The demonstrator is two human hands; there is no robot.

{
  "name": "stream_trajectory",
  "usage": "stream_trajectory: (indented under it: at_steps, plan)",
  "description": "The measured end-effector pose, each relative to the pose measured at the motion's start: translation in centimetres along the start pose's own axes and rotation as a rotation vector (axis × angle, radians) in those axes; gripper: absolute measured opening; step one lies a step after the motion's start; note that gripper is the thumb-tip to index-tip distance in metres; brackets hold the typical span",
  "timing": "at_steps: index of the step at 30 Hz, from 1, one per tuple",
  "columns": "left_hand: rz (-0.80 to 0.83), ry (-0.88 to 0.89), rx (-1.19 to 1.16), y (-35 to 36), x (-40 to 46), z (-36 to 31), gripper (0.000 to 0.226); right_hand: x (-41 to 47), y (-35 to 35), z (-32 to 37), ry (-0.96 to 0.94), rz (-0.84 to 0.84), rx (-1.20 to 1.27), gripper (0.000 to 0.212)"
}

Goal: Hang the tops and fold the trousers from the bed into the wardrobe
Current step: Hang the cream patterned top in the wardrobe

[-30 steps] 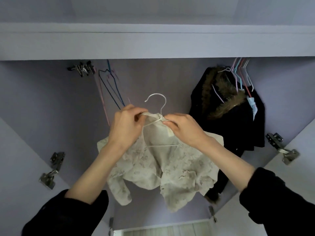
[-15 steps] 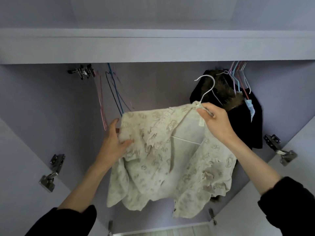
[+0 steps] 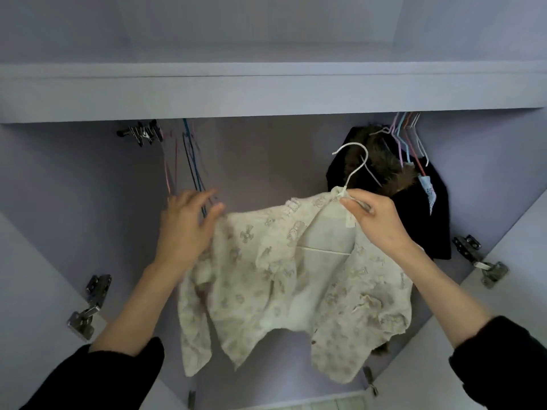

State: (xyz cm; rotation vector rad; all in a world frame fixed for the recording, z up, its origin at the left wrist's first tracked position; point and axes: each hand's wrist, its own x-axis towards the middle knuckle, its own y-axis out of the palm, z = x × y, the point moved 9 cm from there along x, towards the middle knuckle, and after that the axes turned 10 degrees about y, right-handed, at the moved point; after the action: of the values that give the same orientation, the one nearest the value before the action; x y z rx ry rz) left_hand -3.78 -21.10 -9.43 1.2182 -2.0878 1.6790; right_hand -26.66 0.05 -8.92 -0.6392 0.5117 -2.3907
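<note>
A cream patterned top (image 3: 281, 270) hangs on a white wire hanger (image 3: 353, 170) inside the open wardrobe. My right hand (image 3: 376, 217) pinches the hanger's neck together with the collar, and the hook points up toward the rail area. My left hand (image 3: 189, 229) lies with straight fingers against the top's left shoulder. The top's hem and sleeves dangle below.
A black coat with a fur collar (image 3: 393, 184) hangs at the right under several pastel hangers (image 3: 407, 137). Thin empty hangers (image 3: 189, 161) and metal clips (image 3: 142, 133) hang at the left. A shelf edge (image 3: 266, 90) runs overhead. Door hinges (image 3: 88, 306) sit on both sides.
Both hands left the collar; my right hand carried the hanger and top up and rightward toward the black coat, while my left hand shifted to the top's left shoulder and opened.
</note>
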Motion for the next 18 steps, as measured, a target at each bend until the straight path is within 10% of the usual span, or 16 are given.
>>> stream_trajectory:
  at_steps: [5, 18]
  plan:
    - [0.085, 0.399, -0.011, 2.3, -0.5, -8.9, 0.044, -0.5, 2.0, 2.9, -0.043, 0.075, 0.012, 0.019]
    - [-0.071, 0.164, -0.282, 0.9, 0.5, -7.7, 0.013, -1.2, 3.1, 4.1, -0.007, 0.288, -0.044, 0.043]
